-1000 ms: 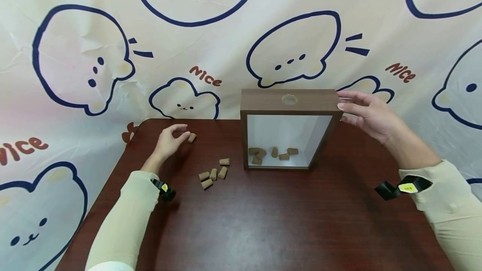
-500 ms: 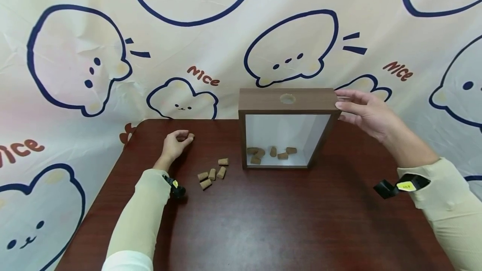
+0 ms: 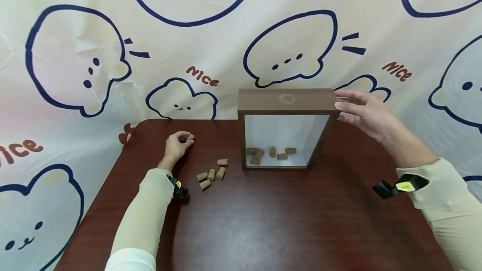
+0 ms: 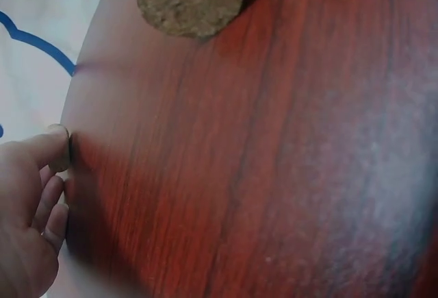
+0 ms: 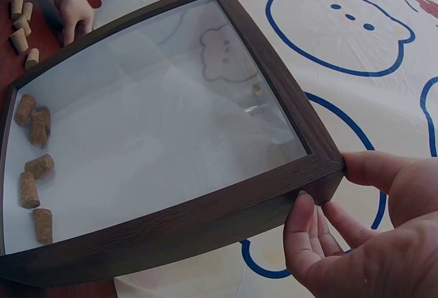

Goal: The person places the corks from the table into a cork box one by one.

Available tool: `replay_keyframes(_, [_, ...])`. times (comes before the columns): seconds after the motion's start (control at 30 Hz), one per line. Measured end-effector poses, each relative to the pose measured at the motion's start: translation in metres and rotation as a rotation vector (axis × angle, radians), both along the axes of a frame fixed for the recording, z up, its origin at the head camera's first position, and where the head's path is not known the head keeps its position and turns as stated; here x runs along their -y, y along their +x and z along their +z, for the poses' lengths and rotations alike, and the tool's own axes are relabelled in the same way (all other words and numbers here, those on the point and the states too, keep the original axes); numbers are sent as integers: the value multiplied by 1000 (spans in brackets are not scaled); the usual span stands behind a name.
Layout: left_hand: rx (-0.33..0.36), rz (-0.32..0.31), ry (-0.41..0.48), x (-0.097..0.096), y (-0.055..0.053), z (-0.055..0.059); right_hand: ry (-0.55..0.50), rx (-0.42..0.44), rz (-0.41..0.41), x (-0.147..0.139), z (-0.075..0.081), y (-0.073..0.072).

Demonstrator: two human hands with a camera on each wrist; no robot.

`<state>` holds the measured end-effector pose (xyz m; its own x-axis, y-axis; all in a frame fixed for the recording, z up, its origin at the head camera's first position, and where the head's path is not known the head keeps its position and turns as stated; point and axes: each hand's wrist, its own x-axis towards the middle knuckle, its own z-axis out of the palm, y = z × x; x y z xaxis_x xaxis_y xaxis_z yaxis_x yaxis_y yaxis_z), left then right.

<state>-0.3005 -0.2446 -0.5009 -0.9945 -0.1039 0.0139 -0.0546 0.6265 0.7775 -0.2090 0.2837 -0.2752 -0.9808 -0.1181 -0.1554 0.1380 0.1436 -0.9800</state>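
At the table's far left, my left hand [image 3: 175, 146] pinches a cork [image 3: 190, 137] between thumb and fingers. The left wrist view shows that hand [image 4: 27, 209] at the left edge, with the held cork mostly hidden. Several loose corks [image 3: 211, 174] lie on the table closer to me. My right hand [image 3: 370, 114] holds the top right corner of a brown wooden box [image 3: 260, 101], thumb on the near side and fingers behind. The box stands upright with a clear front and a round hole [image 3: 287, 99] on top. Several corks [image 5: 40, 168] lie inside on its bottom.
The dark red-brown table [image 3: 278, 216] reaches back to a cloth backdrop [image 3: 226, 45] printed with cartoon figures. One loose cork [image 3: 222, 162] lies just left of the box. Another cork [image 4: 190, 0] looms close to the left wrist camera.
My left hand has moved slightly right and closed its fingers on the far cork, which lay free beside it before. The right hand and the box stay in place.
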Motion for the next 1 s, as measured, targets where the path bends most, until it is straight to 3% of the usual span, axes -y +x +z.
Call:
replay_keyframes(0.23, [-35, -13, -10, 3, 3, 0, 5, 0, -4, 1, 0, -1])
replay_keyframes(0.5, [-85, -53, -33, 16, 9, 15, 2, 3, -2, 1, 1, -1])
replay_keyframes(0.77, [-187, -88, -79, 29, 16, 51, -3, 7, -7, 1, 1, -1])
replay_keyframes(1.0, [-291, -135, -119, 26, 20, 85, 1, 14, -5, 2, 1, -1])
